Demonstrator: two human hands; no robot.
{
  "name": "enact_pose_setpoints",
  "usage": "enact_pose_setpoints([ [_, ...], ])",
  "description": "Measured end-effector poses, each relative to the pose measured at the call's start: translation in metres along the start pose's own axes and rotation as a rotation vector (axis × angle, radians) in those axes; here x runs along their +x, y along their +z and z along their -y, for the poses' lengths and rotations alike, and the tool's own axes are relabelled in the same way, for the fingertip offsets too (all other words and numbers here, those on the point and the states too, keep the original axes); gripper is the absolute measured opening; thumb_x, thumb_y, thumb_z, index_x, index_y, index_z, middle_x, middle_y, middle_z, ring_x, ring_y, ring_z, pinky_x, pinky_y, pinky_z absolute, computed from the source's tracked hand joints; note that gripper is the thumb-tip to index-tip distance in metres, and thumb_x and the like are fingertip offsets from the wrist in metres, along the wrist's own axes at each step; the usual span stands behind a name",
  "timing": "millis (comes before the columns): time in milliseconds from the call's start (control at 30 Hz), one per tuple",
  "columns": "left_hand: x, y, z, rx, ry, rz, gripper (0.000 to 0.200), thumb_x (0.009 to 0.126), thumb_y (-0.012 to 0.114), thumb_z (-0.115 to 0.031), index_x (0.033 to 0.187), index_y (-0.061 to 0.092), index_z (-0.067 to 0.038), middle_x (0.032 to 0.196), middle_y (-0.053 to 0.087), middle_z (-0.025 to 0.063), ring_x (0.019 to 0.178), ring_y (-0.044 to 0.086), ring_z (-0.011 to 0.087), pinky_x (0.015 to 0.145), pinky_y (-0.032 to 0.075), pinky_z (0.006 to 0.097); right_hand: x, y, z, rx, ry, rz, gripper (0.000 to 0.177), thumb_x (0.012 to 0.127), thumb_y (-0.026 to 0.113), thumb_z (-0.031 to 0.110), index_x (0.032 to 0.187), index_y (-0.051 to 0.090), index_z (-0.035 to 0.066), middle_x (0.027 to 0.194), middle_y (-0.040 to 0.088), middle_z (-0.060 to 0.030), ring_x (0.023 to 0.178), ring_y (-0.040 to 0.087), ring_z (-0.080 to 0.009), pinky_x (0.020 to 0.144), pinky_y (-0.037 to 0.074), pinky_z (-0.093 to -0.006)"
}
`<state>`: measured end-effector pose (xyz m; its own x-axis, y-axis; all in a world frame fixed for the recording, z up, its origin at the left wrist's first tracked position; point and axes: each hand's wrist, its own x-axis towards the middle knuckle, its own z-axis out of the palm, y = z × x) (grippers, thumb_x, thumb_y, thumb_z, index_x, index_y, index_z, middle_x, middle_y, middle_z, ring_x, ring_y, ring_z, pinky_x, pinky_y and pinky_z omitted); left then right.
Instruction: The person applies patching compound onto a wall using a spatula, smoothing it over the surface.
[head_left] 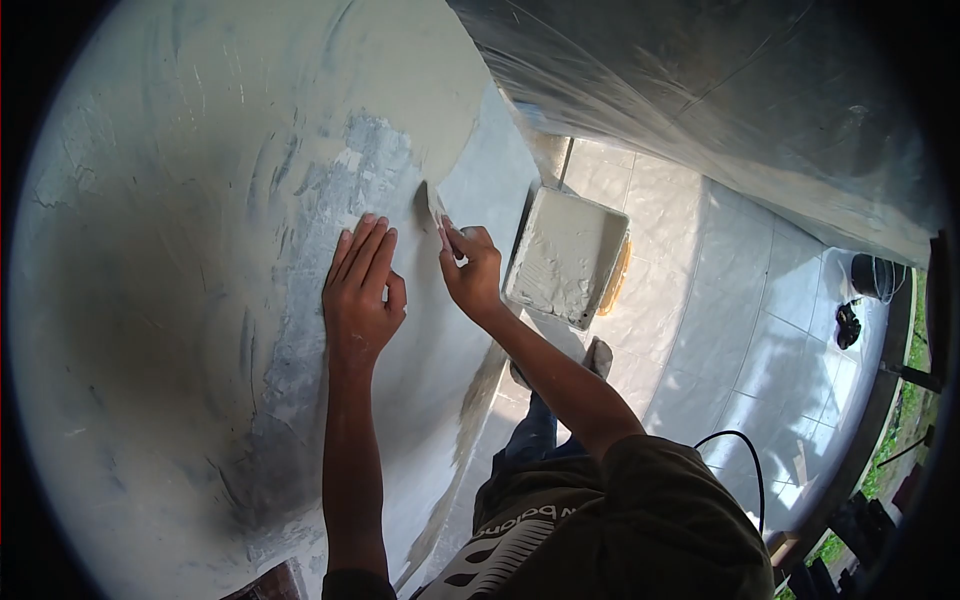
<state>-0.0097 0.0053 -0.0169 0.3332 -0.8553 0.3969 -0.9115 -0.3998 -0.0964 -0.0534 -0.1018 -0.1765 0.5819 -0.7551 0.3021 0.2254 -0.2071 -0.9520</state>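
My left hand (362, 300) lies flat against the wall (200, 300), fingers stretched out and the thumb a little apart. The wall is pale, with a rougher grey-blue patch running down beside that hand. To the right of it, my right hand (472, 268) is closed around the handle of a putty knife (433, 205). The knife's blade points up and meets the wall at the edge of a smooth pale coat. Below and right of the right hand, a rectangular tray (622, 240) holds whitish-grey putty (565, 255).
Plastic sheeting (740, 100) hangs at the upper right. Pale tiles (720, 300) cover the floor, where my foot (598, 357) stands near the tray. A black bucket (876, 277) and a dark crumpled item (848, 325) are at the far right. Something orange (618, 272) shows beside the tray.
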Motion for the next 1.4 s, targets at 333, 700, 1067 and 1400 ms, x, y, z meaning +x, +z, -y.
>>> enact_pose_setpoints([
  [333, -0.002, -0.001, 0.001, 0.023, 0.000, 0.022, 0.038, 0.080, 0.056, 0.005, 0.117, 0.067, 0.003, 0.126, 0.066, 0.0161, 0.127, 0.058, 0.0297, 0.112, 0.040, 0.0489, 0.119, 0.018, -0.036, -0.181, -0.122, -0.252, 0.040, 0.076, 0.063, -0.002, 0.116, 0.069, -0.004, 0.069, 0.058, -0.0137, 0.069, 0.055, -0.0269, 0.068, 0.046, -0.0376],
  [700, -0.003, -0.001, 0.000, 0.019, -0.007, 0.026, 0.040, 0.080, 0.055, 0.009, 0.116, 0.068, 0.002, 0.127, 0.066, 0.0159, 0.127, 0.058, 0.0304, 0.110, 0.041, 0.0506, 0.064, -0.002, -0.010, 0.078, -0.044, -0.249, 0.044, 0.077, 0.061, -0.004, 0.120, 0.069, -0.001, 0.070, 0.052, -0.0093, 0.073, 0.050, -0.0207, 0.067, 0.045, -0.0328],
  [1067, 0.001, -0.002, -0.001, 0.004, -0.026, 0.021, 0.039, 0.080, 0.055, 0.008, 0.116, 0.068, 0.001, 0.127, 0.066, 0.0153, 0.127, 0.058, 0.0303, 0.110, 0.041, 0.0508, 0.032, 0.007, -0.007, -0.098, -0.170, -0.061, 0.043, 0.075, 0.068, -0.007, 0.118, 0.068, -0.004, 0.090, 0.064, -0.0160, 0.089, 0.056, -0.0309, 0.076, 0.051, -0.0379],
  [1400, -0.002, 0.000, 0.000, 0.012, -0.014, 0.019, 0.040, 0.080, 0.054, 0.009, 0.117, 0.068, 0.001, 0.127, 0.066, 0.0154, 0.128, 0.058, 0.0300, 0.111, 0.040, 0.0511, 0.131, 0.011, -0.023, -0.224, -0.178, -0.179, 0.039, 0.075, 0.061, -0.005, 0.113, 0.067, -0.006, 0.079, 0.061, -0.0182, 0.084, 0.054, -0.0332, 0.080, 0.045, -0.0413],
])
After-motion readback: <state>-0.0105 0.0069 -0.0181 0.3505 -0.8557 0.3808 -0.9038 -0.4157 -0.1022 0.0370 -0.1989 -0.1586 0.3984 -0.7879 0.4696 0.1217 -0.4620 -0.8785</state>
